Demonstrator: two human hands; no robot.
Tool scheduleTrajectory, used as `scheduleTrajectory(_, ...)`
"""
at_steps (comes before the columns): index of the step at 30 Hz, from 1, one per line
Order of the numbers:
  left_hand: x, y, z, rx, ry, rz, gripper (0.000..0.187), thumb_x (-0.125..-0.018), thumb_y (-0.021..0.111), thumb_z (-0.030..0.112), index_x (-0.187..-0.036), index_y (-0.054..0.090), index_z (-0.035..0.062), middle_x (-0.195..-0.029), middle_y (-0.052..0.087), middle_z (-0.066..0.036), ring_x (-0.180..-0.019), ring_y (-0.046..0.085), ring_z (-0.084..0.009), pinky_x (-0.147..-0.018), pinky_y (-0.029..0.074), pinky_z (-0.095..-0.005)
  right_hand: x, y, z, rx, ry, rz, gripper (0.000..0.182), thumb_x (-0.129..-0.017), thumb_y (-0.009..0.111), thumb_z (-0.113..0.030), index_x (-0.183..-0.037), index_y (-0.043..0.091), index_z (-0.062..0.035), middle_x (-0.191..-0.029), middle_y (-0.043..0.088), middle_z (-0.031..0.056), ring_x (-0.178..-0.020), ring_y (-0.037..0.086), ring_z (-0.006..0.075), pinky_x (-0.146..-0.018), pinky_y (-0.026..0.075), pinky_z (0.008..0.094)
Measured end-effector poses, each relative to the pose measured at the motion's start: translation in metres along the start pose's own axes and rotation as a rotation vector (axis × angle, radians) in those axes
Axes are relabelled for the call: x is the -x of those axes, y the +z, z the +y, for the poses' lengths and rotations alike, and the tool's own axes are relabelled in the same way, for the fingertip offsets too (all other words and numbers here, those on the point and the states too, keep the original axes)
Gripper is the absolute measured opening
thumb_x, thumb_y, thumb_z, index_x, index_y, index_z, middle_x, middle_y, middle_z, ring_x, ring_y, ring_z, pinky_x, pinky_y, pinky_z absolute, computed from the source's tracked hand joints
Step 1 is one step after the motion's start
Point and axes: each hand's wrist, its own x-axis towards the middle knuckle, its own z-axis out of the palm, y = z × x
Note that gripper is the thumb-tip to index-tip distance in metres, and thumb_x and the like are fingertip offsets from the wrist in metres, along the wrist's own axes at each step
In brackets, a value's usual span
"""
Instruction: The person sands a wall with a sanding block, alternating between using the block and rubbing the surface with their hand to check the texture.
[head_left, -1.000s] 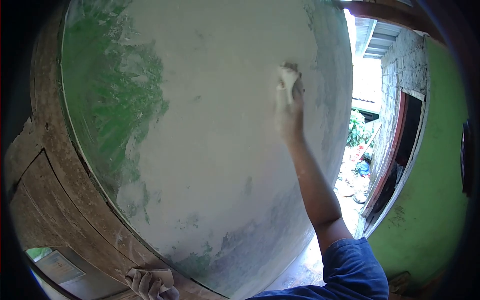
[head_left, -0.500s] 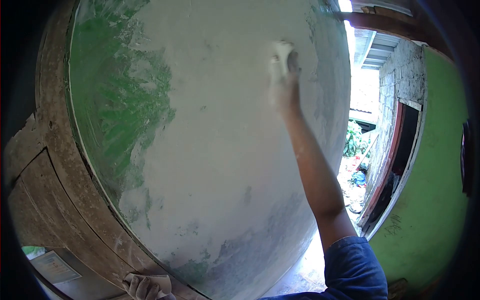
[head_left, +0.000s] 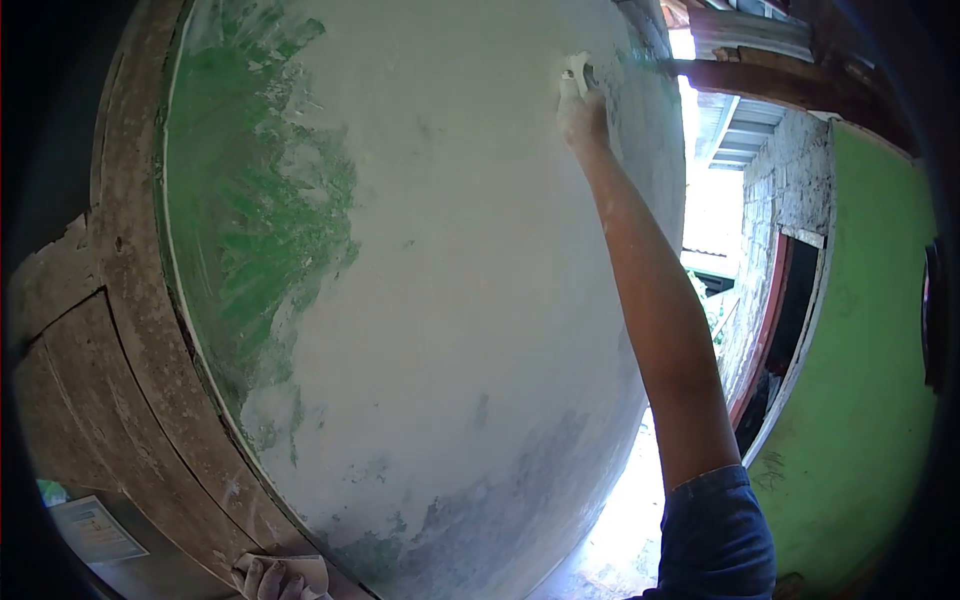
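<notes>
A wall panel (head_left: 480,300), coated in off-white filler with green paint showing on its left side, fills the middle of the view. My right hand (head_left: 583,110), dusted white, is raised high against the panel's upper right. Its fingers are closed on a small pale piece (head_left: 577,68) that looks like folded sandpaper, pressed to the surface and partly hidden. Low at the left, by the wooden frame, my left hand (head_left: 268,580) has its dusty fingers wrapped round a pale, curved sheet (head_left: 300,570) that looks like sandpaper. The bottom edge cuts off part of this hand.
A brown wooden post (head_left: 140,270) borders the panel on the left, with a paper notice (head_left: 100,528) below it. At the right, a bright gap leads outdoors beside a white brick wall (head_left: 800,165), a dark doorway (head_left: 785,320) and a green wall (head_left: 870,330).
My right hand has slid upward and slightly right along the panel, with the arm stretched further. My left hand keeps its sheet near the frame. The view has shifted slightly.
</notes>
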Motion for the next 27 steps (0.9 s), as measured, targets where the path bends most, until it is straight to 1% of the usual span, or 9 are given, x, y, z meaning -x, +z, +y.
scheduleTrajectory(6,0.006,-0.003,-0.003,-0.019,0.006,-0.041,0.022,-0.093,0.051,0.031,-0.093,0.050,0.0082,-0.099,0.056,-0.014,-0.106,0.054,-0.0389,-0.095,0.036,-0.0649,0.073,-0.007,-0.081,0.097,-0.500,-0.155,0.032,-0.093,0.048,-0.013,-0.123,0.055,-0.0052,-0.133,0.048,0.0179,-0.126,0.042,0.0344,-0.107,0.031,0.0395)
scheduleTrajectory(8,0.008,-0.005,-0.007,-0.032,0.027,-0.054,0.021,-0.093,0.050,0.030,-0.093,0.050,0.0086,-0.099,0.056,-0.013,-0.107,0.053,-0.0386,-0.095,0.036,-0.0649,0.057,-0.013,-0.069,0.088,-0.549,-0.146,0.030,-0.093,0.048,-0.010,-0.122,0.056,-0.0050,-0.128,0.052,0.0194,-0.123,0.045,0.0342,-0.104,0.035,0.0386)
scheduleTrajectory(12,0.009,-0.006,-0.008,-0.045,0.043,-0.064,0.019,-0.093,0.048,0.028,-0.092,0.050,0.0090,-0.099,0.056,-0.013,-0.107,0.053,-0.0381,-0.096,0.036,-0.0649,-0.007,-0.013,-0.033,0.160,-0.197,-0.067,0.031,-0.092,0.050,-0.021,-0.118,0.059,-0.0066,-0.112,0.062,0.0190,-0.108,0.057,0.0343,-0.093,0.044,0.0393)
scheduleTrajectory(16,0.009,-0.007,-0.007,-0.060,0.035,-0.059,0.019,-0.093,0.048,0.028,-0.092,0.050,0.0091,-0.099,0.056,-0.013,-0.108,0.053,-0.0379,-0.096,0.036,-0.0647,-0.052,-0.007,-0.033,0.380,-0.245,-0.055,0.034,-0.091,0.050,-0.029,-0.116,0.061,-0.0084,-0.108,0.064,0.0184,-0.107,0.057,0.0362,-0.092,0.044,0.0413)
scheduleTrajectory(18,0.009,-0.007,-0.007,-0.056,0.032,-0.058,0.019,-0.093,0.048,0.028,-0.092,0.050,0.0091,-0.099,0.056,-0.013,-0.108,0.053,-0.0377,-0.096,0.036,-0.0647,-0.062,-0.010,-0.057,0.509,0.082,-0.151,0.037,-0.092,0.048,-0.033,-0.118,0.061,-0.0100,-0.111,0.063,0.0175,-0.108,0.057,0.0364,-0.093,0.044,0.0417)
scheduleTrajectory(19,0.009,-0.007,-0.007,-0.052,0.032,-0.058,0.018,-0.093,0.048,0.027,-0.092,0.050,0.0092,-0.099,0.056,-0.013,-0.108,0.053,-0.0377,-0.096,0.036,-0.0647,-0.059,-0.009,-0.057,0.508,0.083,-0.154,0.037,-0.092,0.048,-0.033,-0.118,0.061,-0.0100,-0.111,0.063,0.0175,-0.108,0.057,0.0364,-0.093,0.044,0.0417)
scheduleTrajectory(22,0.010,-0.006,-0.007,-0.045,0.025,-0.051,0.018,-0.093,0.047,0.027,-0.092,0.050,0.0092,-0.099,0.056,-0.012,-0.108,0.053,-0.0375,-0.096,0.036,-0.0646,-0.038,-0.005,-0.058,0.413,-0.113,-0.146,0.036,-0.093,0.047,-0.032,-0.120,0.060,-0.0112,-0.114,0.062,0.0174,-0.109,0.056,0.0362,-0.093,0.043,0.0418)
scheduleTrajectory(24,0.010,-0.006,-0.007,-0.043,0.017,-0.048,0.018,-0.093,0.047,0.027,-0.092,0.050,0.0093,-0.099,0.056,-0.012,-0.108,0.053,-0.0373,-0.096,0.036,-0.0645,-0.020,-0.002,-0.055,0.313,-0.502,-0.063,0.037,-0.094,0.046,-0.031,-0.123,0.058,-0.0123,-0.116,0.061,0.0166,-0.110,0.056,0.0356,-0.094,0.044,0.0406)
scheduleTrajectory(27,0.011,-0.005,-0.008,-0.021,0.017,-0.048,0.018,-0.093,0.047,0.027,-0.092,0.050,0.0094,-0.099,0.056,-0.012,-0.108,0.053,-0.0371,-0.096,0.036,-0.0644,-0.030,-0.005,-0.045,0.296,-0.557,-0.093,0.036,-0.094,0.045,-0.029,-0.123,0.058,-0.0134,-0.114,0.062,0.0158,-0.107,0.057,0.0359,-0.093,0.045,0.0406)
